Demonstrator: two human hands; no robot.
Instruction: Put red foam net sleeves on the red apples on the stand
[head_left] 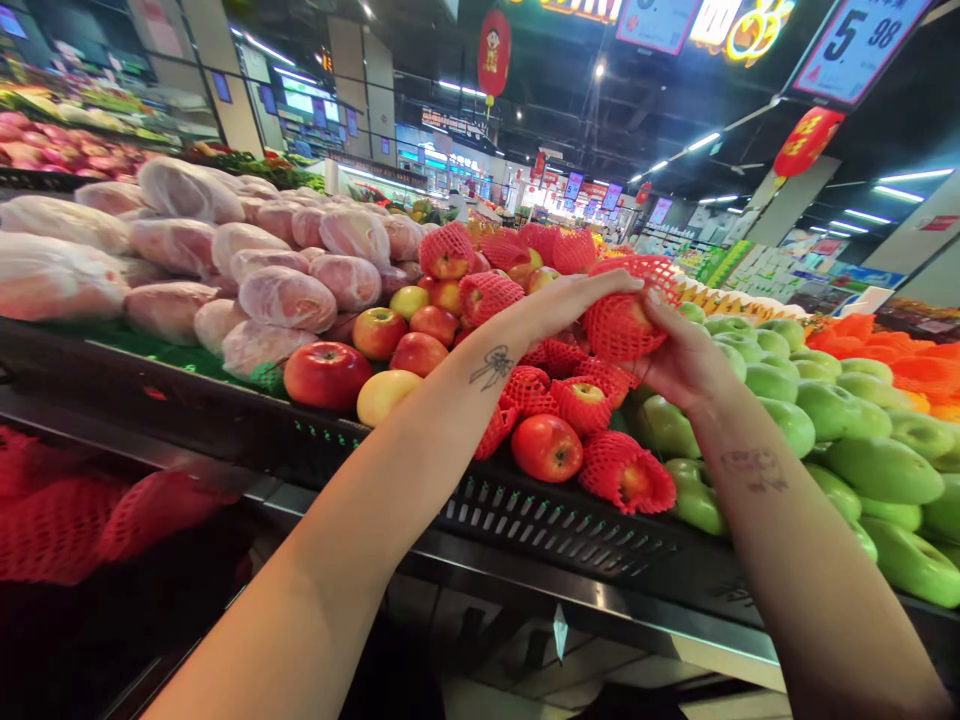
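Observation:
Above the middle of the display, a red apple in a red foam net (621, 328) is held between both my hands. My left hand (589, 292) reaches over from the left, its fingers at the upper part of the net. From below and the right, my right hand (686, 358) grips the fruit, thumb on its near side. Beneath lie several netted apples, among them one at the front (628, 474). A bare red apple (547, 448) sits beside it. More bare apples, including a large red one (327, 375) and a yellow one (386, 398), are to the left.
Green apples (885, 468) are piled on the right, with orange netting (892, 355) behind. Film-wrapped pinkish produce (288, 298) fills the left. A black slotted tray edge (555, 525) runs along the front. Loose red nets (97, 510) show at lower left. Price signs (859, 45) hang overhead.

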